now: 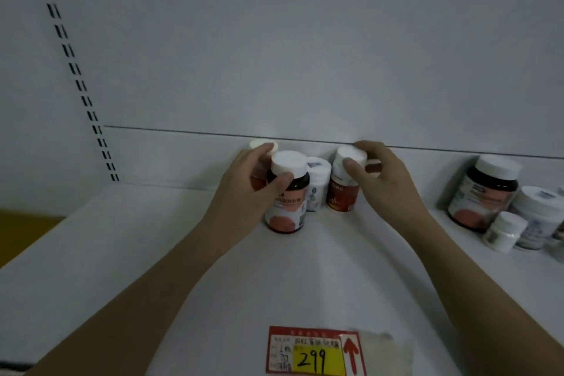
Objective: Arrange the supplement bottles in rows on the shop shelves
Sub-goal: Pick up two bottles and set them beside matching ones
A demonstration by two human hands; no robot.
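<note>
Nearest the camera: red-and-yellow price tag (314, 351) reading 299 at the front lip of the white shelf (122, 253), both forearms reaching past it. Left hand (247, 189) grasps the dark bottle (287, 195) with the white cap and orange label, thumb across the neck just under the cap, fingers wrapped round the far side; bottle upright, base looks seated on the shelf. Right hand (381, 174) grips the orange-labelled bottle (343, 183) up at its white cap, thumb on the near face, fingers curled over the back; this one leans slightly left. Between the two, just behind, sits a white tub (317, 186), near-touching both. Another white cap (262, 146) pokes out behind the left hand, body hidden. Step looks like squaring these into a row at the back wall: I'd keep bases flat and slide rather than lift, straighten the right bottle before letting go, labels forward, even gaps. Risk: high grips on the caps tip easily, could knock the tub. Far right: loose cluster with a big dark jar (485, 192) and small white bottles (503, 232), unsorted.
</note>
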